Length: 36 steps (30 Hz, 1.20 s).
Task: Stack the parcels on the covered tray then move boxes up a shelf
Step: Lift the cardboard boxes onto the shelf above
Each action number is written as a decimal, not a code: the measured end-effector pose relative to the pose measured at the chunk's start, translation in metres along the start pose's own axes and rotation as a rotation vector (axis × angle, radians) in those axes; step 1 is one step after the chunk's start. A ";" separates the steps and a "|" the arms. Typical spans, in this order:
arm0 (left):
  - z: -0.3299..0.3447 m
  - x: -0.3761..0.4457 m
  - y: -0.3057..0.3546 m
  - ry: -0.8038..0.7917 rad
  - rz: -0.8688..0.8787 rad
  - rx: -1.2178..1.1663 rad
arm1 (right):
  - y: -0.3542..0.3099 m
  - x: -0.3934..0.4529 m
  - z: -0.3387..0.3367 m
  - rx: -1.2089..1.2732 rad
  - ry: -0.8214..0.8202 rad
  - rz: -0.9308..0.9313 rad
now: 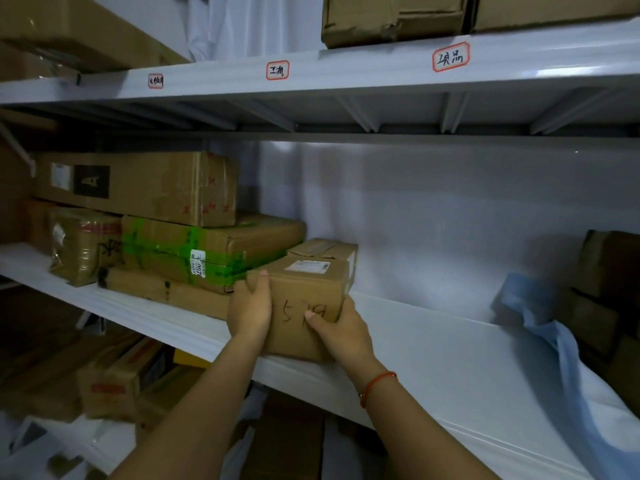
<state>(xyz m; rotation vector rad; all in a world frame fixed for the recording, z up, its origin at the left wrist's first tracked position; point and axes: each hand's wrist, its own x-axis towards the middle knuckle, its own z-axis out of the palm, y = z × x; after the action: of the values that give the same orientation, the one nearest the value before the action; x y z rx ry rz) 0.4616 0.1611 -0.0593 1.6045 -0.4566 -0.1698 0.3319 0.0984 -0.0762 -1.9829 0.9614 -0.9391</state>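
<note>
A small brown cardboard box with handwritten digits on its front and a white label on top rests on the white middle shelf. My left hand grips its left side, thumb on the top edge. My right hand holds its lower right front corner. Behind it sits another small box. To its left a stack of parcels stands: a green-taped box, a long flat box beneath, and a large carton on top.
The upper shelf carries red-bordered labels and cartons. A blue cloth drapes at the right beside dark boxes. Several parcels lie on the level below. The middle shelf's right half is bare white surface.
</note>
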 end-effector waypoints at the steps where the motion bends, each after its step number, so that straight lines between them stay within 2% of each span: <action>1: 0.000 -0.006 0.004 0.014 0.028 -0.011 | -0.001 -0.002 -0.005 -0.007 0.037 -0.019; 10: -0.022 -0.077 0.060 0.136 0.279 -0.079 | -0.035 -0.049 -0.061 0.160 0.162 -0.208; 14: -0.044 -0.117 0.082 0.206 0.315 -0.179 | -0.061 -0.070 -0.080 0.233 0.176 -0.335; 17: -0.066 -0.144 0.095 0.299 0.343 -0.250 | -0.084 -0.088 -0.085 0.261 0.130 -0.434; 22: -0.112 -0.171 0.119 0.420 0.488 -0.408 | -0.129 -0.112 -0.087 0.346 0.008 -0.620; 29: -0.148 -0.162 0.155 0.634 0.686 -0.491 | -0.187 -0.111 -0.087 0.408 -0.052 -0.844; 36: -0.148 -0.101 0.207 0.661 0.755 -0.615 | -0.249 -0.060 -0.088 0.359 0.018 -0.958</action>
<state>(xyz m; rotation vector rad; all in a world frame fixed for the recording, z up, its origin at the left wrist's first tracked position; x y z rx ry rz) 0.3873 0.3319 0.1410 0.7353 -0.4029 0.7123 0.3090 0.2368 0.1558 -2.0859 -0.2334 -1.4917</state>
